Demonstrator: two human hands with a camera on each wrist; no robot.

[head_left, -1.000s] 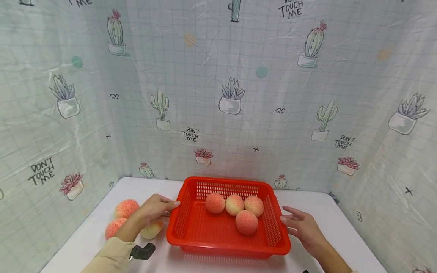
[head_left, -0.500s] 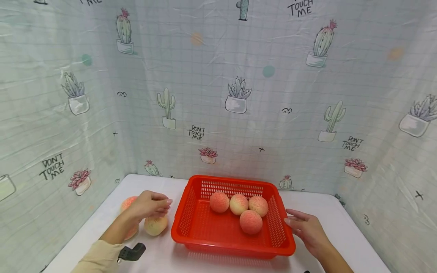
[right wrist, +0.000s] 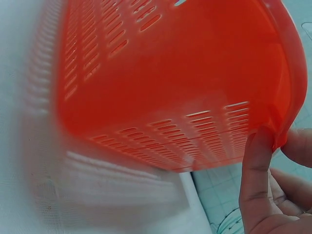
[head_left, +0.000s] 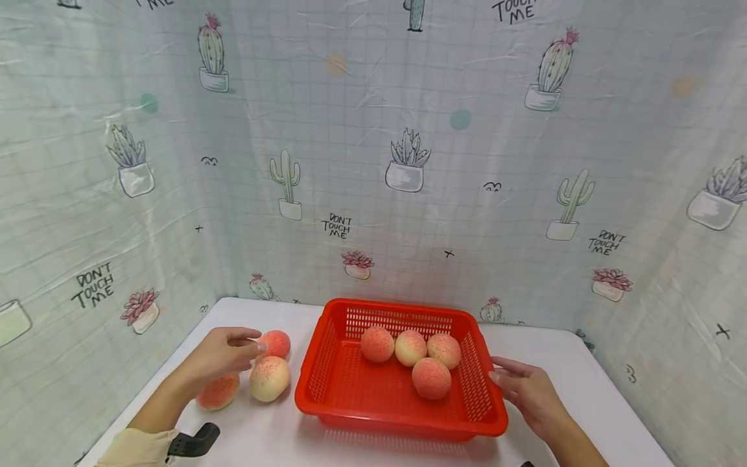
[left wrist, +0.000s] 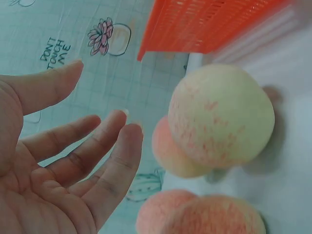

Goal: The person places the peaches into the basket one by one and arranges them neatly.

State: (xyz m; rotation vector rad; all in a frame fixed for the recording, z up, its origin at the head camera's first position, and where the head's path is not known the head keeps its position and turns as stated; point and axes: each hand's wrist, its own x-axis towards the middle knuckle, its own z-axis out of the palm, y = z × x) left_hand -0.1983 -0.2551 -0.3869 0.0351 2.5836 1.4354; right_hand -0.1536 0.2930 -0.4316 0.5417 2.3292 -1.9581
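My left hand [head_left: 220, 357] hovers over the left part of the table, beside several loose peaches. Its fingers are spread and hold nothing; the left wrist view shows them apart from a pale peach [left wrist: 222, 117]. In the head view, a pinkish peach [head_left: 274, 344] lies behind a pale yellow one [head_left: 270, 379], and another peach [head_left: 218, 392] sits partly under my left wrist. The right hand [head_left: 533, 399] pinches the right rim of a red plastic basket [head_left: 350, 415] between thumb and fingers, as the right wrist view shows. Several peaches [head_left: 431, 379] rest inside the basket, toward its back and right.
The white table [head_left: 262, 441] meets a grey-green curtain [head_left: 373, 246] printed with cacti at the back and on both sides. The basket's slotted walls [right wrist: 122, 53] stand up from the table in the middle.
My left hand has let go of the basket's left rim and moved left, back over the loose peaches, uncovering some of them. The right hand has closed in on the right rim.
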